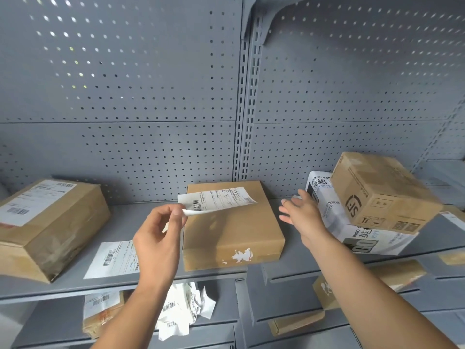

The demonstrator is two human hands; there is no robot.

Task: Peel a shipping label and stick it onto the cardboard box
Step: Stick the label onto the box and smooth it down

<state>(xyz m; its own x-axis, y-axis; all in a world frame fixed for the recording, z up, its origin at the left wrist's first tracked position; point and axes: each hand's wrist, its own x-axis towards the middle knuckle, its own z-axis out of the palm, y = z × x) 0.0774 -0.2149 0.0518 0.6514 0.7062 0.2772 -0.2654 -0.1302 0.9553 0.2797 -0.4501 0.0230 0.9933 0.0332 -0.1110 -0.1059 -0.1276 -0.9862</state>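
Two grey shelf bays (206,280) with perforated back panels frame everything, and the cardboard box (232,230) that matters sits flat at the middle of the upper shelf, its back edge close to the panel. To its left rests a larger labelled box (50,227); to its right a tilted box (380,192) leans on a white printed package (352,230).

On the central box's top, toward the far edge, lies the shipping label (217,199). Its long axis runs left to right across the lid, its right end appears to touch the cardboard, and its left end curls up clear of the surface.

That raised left corner is pinched between thumb and forefinger of the left hand (158,238), which sits just off the box's near-left corner, so the label stretches away from it to the right and slightly back. The right hand (302,212) hovers spread and empty beside the box's right edge, fingers pointing toward the label's far end.

Laying the label down should therefore proceed right to left, with the right hand the nearer one for smoothing.

A spare label sheet (113,259) lies flat on the shelf beside the left wrist.
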